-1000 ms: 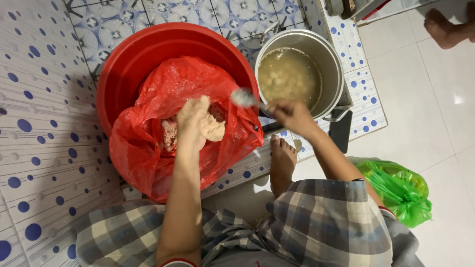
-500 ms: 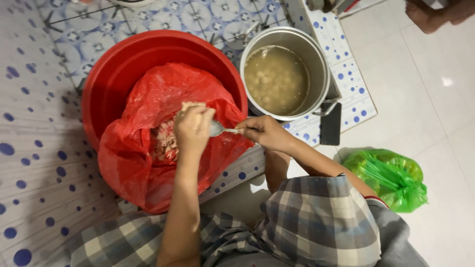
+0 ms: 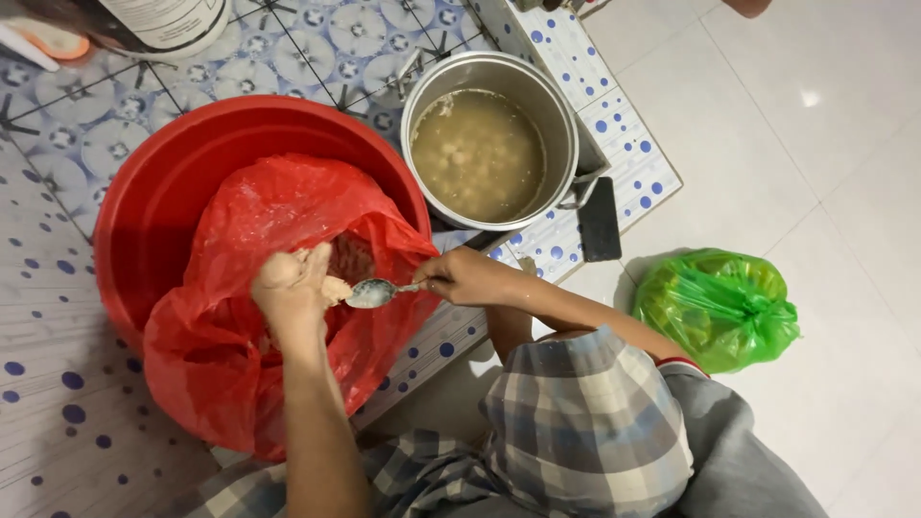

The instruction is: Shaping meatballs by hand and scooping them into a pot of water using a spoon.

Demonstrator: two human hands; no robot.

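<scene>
— Where's the spoon [image 3: 372, 292]?
— Pinched in the right hand [image 3: 467, 278], lying level — its bowl points left, touching the paste lump [image 3: 333, 288].
— And the left hand [image 3: 291, 293]?
— Curled round that lump, over the red bag [image 3: 240, 331].

Hands crowded over red bag [image 3: 240, 288] in red basin [image 3: 144, 221]; steel pot [image 3: 489, 149] close right, green bag [image 3: 720, 307] on open floor
</scene>
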